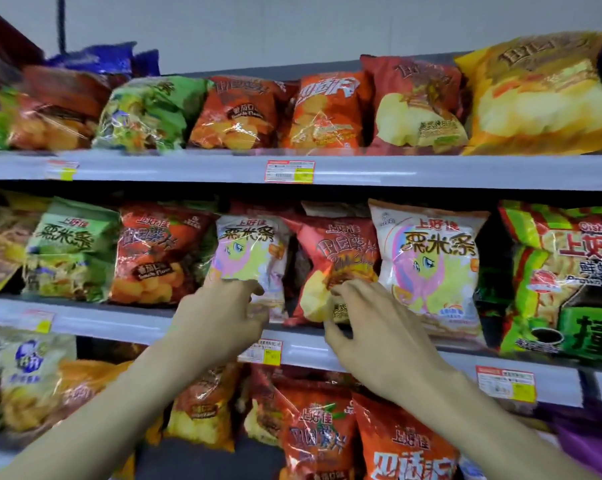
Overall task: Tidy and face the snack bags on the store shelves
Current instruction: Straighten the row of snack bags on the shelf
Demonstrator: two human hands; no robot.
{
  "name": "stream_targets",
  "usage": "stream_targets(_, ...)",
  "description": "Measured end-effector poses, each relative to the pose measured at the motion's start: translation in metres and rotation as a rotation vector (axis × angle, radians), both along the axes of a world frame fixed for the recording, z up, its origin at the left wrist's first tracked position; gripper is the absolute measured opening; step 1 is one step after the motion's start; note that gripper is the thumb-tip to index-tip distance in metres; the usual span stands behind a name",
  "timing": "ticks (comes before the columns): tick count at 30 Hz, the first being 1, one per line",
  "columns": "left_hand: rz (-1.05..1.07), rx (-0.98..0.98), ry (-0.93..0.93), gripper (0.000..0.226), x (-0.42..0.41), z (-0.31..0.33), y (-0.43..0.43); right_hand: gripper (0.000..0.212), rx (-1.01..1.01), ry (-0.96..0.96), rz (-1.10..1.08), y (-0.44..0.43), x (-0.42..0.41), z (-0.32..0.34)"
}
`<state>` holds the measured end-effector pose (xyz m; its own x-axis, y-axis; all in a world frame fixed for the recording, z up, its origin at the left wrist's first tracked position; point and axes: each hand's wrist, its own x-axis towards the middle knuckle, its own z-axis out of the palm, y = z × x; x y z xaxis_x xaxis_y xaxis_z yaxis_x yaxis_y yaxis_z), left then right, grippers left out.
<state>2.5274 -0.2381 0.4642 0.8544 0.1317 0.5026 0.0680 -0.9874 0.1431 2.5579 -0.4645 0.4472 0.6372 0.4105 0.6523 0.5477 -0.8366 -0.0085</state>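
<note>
White bag (251, 247), corner hidden, gripped by left hand (219, 313); right hand (372, 334) pinches red bag (334, 244).

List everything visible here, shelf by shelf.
top-shelf bags: about seven, green, orange, red, yellow, front row
blue bags: some, blue, behind at left
small white bag: one, white, middle shelf
tilted red bag: one, red, beside it
large white bag: one, white, further right
other middle-shelf bags: at least four, yellow, green, red, flanking
bottom-shelf bags: several, red, orange, yellow, purple, below
price tags: five, red-yellow, shelf rails
left hand: grips small white bag
right hand: fingers pinch tilted red bag
</note>
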Motion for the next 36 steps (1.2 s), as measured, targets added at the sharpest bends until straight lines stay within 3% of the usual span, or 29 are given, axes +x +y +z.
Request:
stream_targets(8, 0.069, -0.102, -0.109, 0.069, 0.021, -0.003, 0.036, 0.082, 0.146, 0.023, 0.002, 0.015, 0.030, 0.005)
stream_targets(15, -0.056, -0.520, -0.107, 0.109, 0.072, 0.005, 0.064, 0.095, 0.346, 0.155, 0.036, 0.032, 0.054, 0.005)
stream_targets(19, -0.143, -0.785, -0.066, 0.087, 0.099, 0.008, 0.080, 0.101, 0.490, 0.206, 0.029, 0.032, 0.061, 0.010)
stream_targets(21, -0.241, -0.959, -0.007, 0.089, 0.108, 0.010, 0.086, 0.107, 0.483, 0.249, -0.029, 0.030, 0.062, 0.011)
stream_targets(23, -0.356, -1.058, 0.061, 0.069, 0.110, 0.012, 0.086, 0.114, 0.470, 0.293, -0.081, 0.029, 0.064, 0.014)
stream_targets(25, -0.409, -1.098, 0.080, 0.071, 0.111, 0.012, 0.088, 0.119, 0.476, 0.311, -0.114, 0.030, 0.067, 0.017)
stream_targets(28, -0.436, -1.171, 0.083, 0.107, 0.113, 0.013, 0.093, 0.125, 0.489, 0.330, -0.145, 0.031, 0.070, 0.022)
stream_targets(36, -0.572, -1.116, -0.203, 0.111, 0.105, 0.015, 0.090, 0.126, 0.558, 0.325, -0.183, 0.031, 0.077, 0.027)
